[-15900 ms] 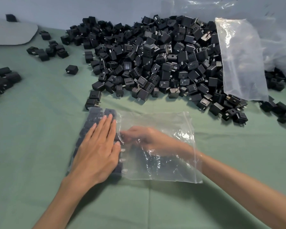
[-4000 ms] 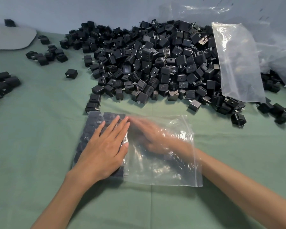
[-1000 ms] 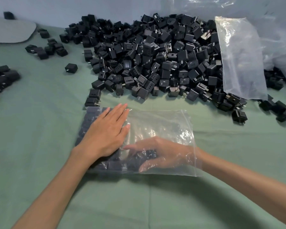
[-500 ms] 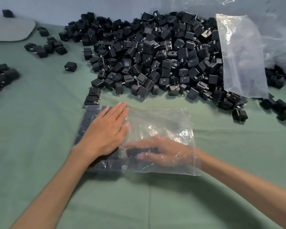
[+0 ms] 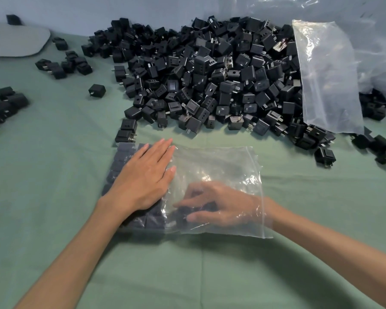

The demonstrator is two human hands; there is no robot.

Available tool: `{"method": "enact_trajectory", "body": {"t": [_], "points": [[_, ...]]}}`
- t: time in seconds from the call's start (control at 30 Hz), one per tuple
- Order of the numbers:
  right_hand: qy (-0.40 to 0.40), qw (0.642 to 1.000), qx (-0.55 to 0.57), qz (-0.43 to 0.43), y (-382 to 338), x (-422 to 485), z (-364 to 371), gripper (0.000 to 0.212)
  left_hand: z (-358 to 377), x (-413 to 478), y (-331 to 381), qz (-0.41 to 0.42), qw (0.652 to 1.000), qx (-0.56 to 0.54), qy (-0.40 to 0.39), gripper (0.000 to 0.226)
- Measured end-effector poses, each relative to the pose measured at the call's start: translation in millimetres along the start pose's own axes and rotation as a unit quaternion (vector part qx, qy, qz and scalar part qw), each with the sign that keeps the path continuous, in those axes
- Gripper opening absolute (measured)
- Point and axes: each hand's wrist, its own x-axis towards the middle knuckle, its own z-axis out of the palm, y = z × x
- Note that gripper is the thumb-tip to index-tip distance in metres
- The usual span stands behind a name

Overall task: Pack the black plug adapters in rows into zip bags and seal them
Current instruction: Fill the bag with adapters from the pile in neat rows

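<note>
Packing is going on in the lower middle of the frame, where a clear plastic zip bag (image 5: 221, 161) lies flat on a green cloth-covered table (image 5: 54, 197), mouth toward the right. The bag's left part is filled with neat rows of black plug adapters (image 5: 118, 161), packed tight side by side. The left hand (image 5: 143, 181) lies flat on top of those rows from outside the bag, fingers straight and close together, pointing to the upper right, pressing down on the plastic. The right hand (image 5: 221, 204) is shoved in through the bag's mouth up to the wrist, fingers bent over a few loose adapters near the bottom edge, right next to the packed rows. It's blurry through the plastic, so I honestly can't tell if it's pinching one or just nudging them. Just above the bag's upper left corner sit two adapters (image 5: 126, 130) on their own. Behind that, a big loose pile of the same black adapters (image 5: 210, 74) takes up the upper middle. A second clear plastic bag (image 5: 328, 74) is draped over the pile's right side. A single adapter (image 5: 97, 90) sits left of the pile, a small cluster (image 5: 5, 103) is at the left edge, and a flat grey pad (image 5: 13, 43) is in the upper left corner.
</note>
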Motion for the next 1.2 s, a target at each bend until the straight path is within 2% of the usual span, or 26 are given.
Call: {"method": "enact_trajectory", "body": {"t": [0.07,0.17,0.27,0.4,0.6,0.73,0.9,0.97,1.1,1.2], "points": [[-0.006,1.0,-0.008,-0.025,-2.5,12.0,7.6,0.031,0.4,0.1,-0.4,-0.001,1.0,0.002,0.0,0.074],[0.028,0.999,0.01,-0.018,4.3,8.1,4.2,0.031,0.7,0.1,-0.6,-0.003,1.0,0.002,-0.001,0.077],[0.026,0.999,0.009,-0.036,4.2,9.7,13.1,0.02,0.8,0.2,-0.5,-0.002,1.0,0.002,-0.003,0.076],[0.002,0.997,0.08,0.013,7.5,9.2,8.8,0.025,0.5,-0.3,-0.9,-0.001,1.0,0.003,-0.002,0.075],[-0.038,0.984,0.171,0.016,7.4,11.1,7.5,0.037,0.9,0.1,-0.5,-0.002,1.0,0.003,-0.003,0.071],[-0.022,0.986,0.165,0.021,6.3,12.4,11.7,0.039,1.3,-0.1,-0.8,-0.002,1.0,0.002,0.0,0.068],[-0.026,0.982,0.181,0.051,-0.8,8.1,10.6,0.026,0.3,-0.3,0.2,-0.004,1.0,0.004,-0.002,0.068],[-0.018,0.979,0.194,0.054,-4.5,7.2,8.1,0.031,-0.4,-1.0,1.3,-0.005,1.0,0.001,0.001,0.069],[-0.064,0.973,0.211,0.074,1.0,7.9,-0.1,0.028,-4.4,-2.7,5.2,-0.011,0.999,0.001,0.034,0.064],[-0.071,0.967,0.224,0.096,11.6,10.4,0.9,0.032,-6.5,-4.3,7.0,-0.015,0.999,0.003,0.044,0.063]]}}
